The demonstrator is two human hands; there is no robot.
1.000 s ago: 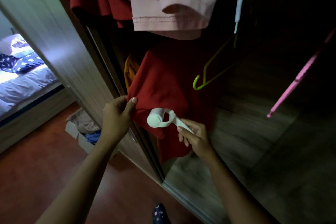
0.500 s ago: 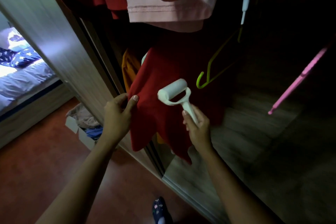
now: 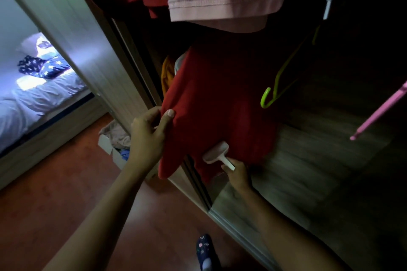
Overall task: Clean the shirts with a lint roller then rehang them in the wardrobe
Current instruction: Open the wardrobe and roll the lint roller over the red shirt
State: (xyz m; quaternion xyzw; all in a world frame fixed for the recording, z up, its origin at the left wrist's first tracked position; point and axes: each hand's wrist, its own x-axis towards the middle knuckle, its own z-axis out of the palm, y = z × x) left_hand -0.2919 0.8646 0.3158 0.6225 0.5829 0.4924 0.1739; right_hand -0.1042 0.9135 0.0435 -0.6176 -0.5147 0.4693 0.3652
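Lint roller (image 3: 217,155) on the shirt's (image 3: 220,99) lower part — hanger (image 3: 262,97) to its right.

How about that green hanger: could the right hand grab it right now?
Probably not right away. The right hand grips the lint roller low on the red shirt. The green hanger hangs higher, with nothing blocking the way, but that hand is full.

Both forearms (image 3: 103,211) are bare, and one foot wears dark blue patterned footwear (image 3: 204,249).
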